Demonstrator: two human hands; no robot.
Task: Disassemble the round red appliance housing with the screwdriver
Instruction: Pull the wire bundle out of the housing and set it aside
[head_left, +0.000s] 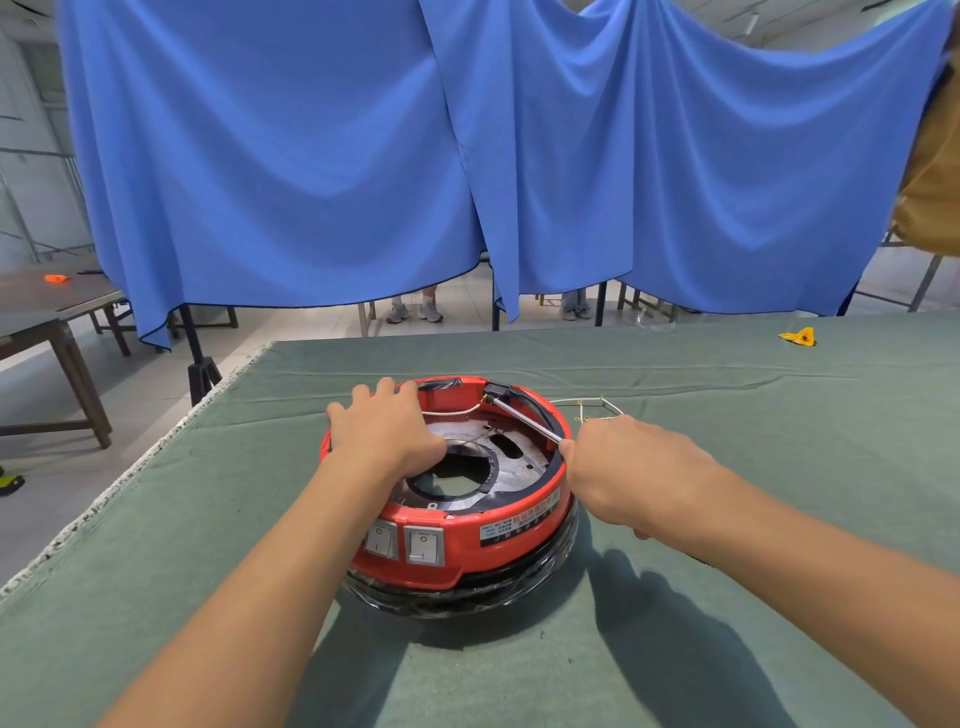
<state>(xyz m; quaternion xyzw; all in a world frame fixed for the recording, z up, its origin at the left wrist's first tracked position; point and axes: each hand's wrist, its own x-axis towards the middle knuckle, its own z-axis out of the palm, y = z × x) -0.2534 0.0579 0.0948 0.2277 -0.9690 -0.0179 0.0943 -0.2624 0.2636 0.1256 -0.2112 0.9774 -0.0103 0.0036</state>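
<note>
The red housing (457, 540) sat on the counter (727, 519), toward its left edge and just in front of the person, open side up. It rested on a black base wrapped in clear film (467, 592). Inside lay a scorched metal plate (514, 447) with a round hole in the middle. Two grey rocker switches (405, 540) faced the person on the near wall, with a printed label (519, 519) to their right.

The left hand (387, 431) lay over the far-left rim, fingers spread and fairly straight across the edge, the thumb reaching down inside toward the plate; it pressed rather than gripped. The right hand (623, 467) was clenched around the screwdriver (527, 421) at the right rim, handle hidden in the fist. The bare metal shaft slanted up and left across the opening, its tip at a black block (501, 388) on the far inner wall. A pale wire (452, 412) ran along the far inside wall near the left fingers.

Just beyond the right hand, thin wire (597, 405) lay looped on the green cloth. Near the far right corner sat a small yellow scrap (798, 336), and a clear plastic piece (657, 322) lay at the far edge.

Blue cloth (311, 156) hung behind the counter. Beneath its hem showed shoes (415, 312) of people standing beyond. Off to the left stood another table (41, 301) with an orange object (56, 278) on it.
</note>
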